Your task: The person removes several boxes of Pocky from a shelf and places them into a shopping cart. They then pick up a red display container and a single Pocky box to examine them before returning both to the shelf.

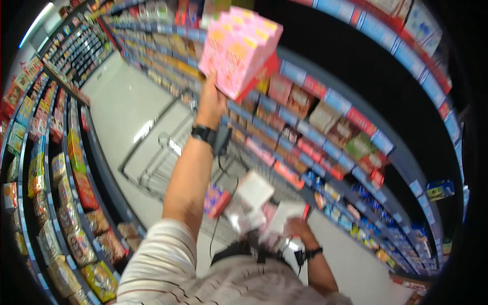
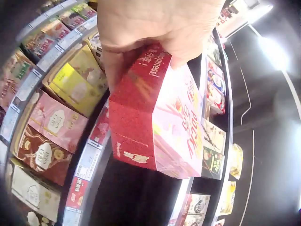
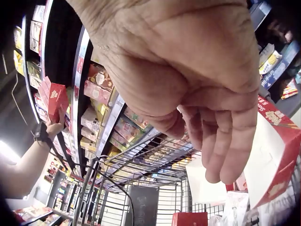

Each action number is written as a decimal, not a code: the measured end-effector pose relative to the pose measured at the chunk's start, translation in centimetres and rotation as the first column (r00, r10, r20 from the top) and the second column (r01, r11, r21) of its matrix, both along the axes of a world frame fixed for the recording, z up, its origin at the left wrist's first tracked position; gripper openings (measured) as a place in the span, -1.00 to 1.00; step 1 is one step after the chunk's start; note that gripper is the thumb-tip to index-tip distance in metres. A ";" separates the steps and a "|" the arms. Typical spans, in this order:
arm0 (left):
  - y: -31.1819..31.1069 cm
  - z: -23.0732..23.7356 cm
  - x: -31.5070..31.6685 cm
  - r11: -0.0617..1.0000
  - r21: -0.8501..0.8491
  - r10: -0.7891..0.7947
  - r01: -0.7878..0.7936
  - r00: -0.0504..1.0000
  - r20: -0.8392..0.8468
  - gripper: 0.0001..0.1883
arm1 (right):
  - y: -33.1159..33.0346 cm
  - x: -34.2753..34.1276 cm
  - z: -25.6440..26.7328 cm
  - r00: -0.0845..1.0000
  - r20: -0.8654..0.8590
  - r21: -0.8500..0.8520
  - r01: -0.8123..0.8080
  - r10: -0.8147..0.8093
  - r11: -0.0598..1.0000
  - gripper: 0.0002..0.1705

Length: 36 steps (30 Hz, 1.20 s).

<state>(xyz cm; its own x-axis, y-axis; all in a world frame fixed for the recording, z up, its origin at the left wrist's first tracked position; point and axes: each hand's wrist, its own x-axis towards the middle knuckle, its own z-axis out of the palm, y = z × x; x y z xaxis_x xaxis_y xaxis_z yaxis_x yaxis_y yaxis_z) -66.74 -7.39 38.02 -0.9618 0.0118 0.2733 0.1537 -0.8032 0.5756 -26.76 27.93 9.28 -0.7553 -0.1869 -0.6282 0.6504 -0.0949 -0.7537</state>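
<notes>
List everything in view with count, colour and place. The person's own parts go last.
Pocky box: one, pink and red, beside the shelves
Shopping cart: one, grey metal, before the person
Carton: one, white and red, cart's near end
Purple-and-red package: one, in the cart
Shelving: two runs, dark, flanking the aisle
Packaged goods: too many to count, mixed colours, on shelves
Price labels: many, mostly blue-white, shelf edges
Floor: one, pale, underfoot
Wristbands: two, black, one per wrist
Left hand: one, bare, gripping the Pocky box
Right hand: one, bare, by the carton
</notes>
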 end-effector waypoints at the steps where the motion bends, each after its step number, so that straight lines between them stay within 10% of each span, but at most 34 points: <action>1: -1.1 -1.2 1.2 1.000 -0.029 -0.005 0.006 0.999 0.033 -0.47 | 0.3 0.4 -0.8 0.999 -0.046 -0.127 0.001 -0.007 0.992 -0.63; 3: -2.5 -3.2 4.5 0.996 -0.078 0.039 -0.033 0.997 0.073 -0.44 | 0.3 -0.4 -2.0 0.990 0.139 -0.196 0.036 -0.009 0.980 -0.59; 6: -4.9 -9.4 7.8 0.990 -0.122 0.089 -0.065 0.975 0.203 -0.42 | -3.4 -2.3 4.6 0.981 0.188 0.152 -0.082 0.052 0.985 -0.62; 23: -10.3 -42.4 18.9 0.943 -0.286 0.333 -0.170 0.464 0.821 -0.44 | -3.8 -1.3 3.4 0.935 0.350 0.156 -0.117 0.056 0.981 -0.64; 28: -9.6 -47.1 16.9 0.788 -0.550 0.516 0.275 0.191 0.835 -0.31 | -4.1 0.8 2.8 0.917 0.397 0.132 -0.092 0.032 0.987 -0.66; 36: -7.6 -47.1 13.4 0.716 -0.600 0.453 0.357 0.415 0.789 -0.43 | -5.0 1.0 2.6 0.921 0.383 0.116 -0.116 0.063 0.986 -0.60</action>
<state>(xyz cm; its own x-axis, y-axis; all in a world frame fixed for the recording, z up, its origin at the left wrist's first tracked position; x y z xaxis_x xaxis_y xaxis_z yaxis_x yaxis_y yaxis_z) -53.32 -15.00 -9.13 -0.6238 -0.2826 -0.7287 -0.7045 -0.2003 0.6808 -25.79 22.91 11.92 -0.4413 -0.1374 -0.8868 0.8897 0.0615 -0.4523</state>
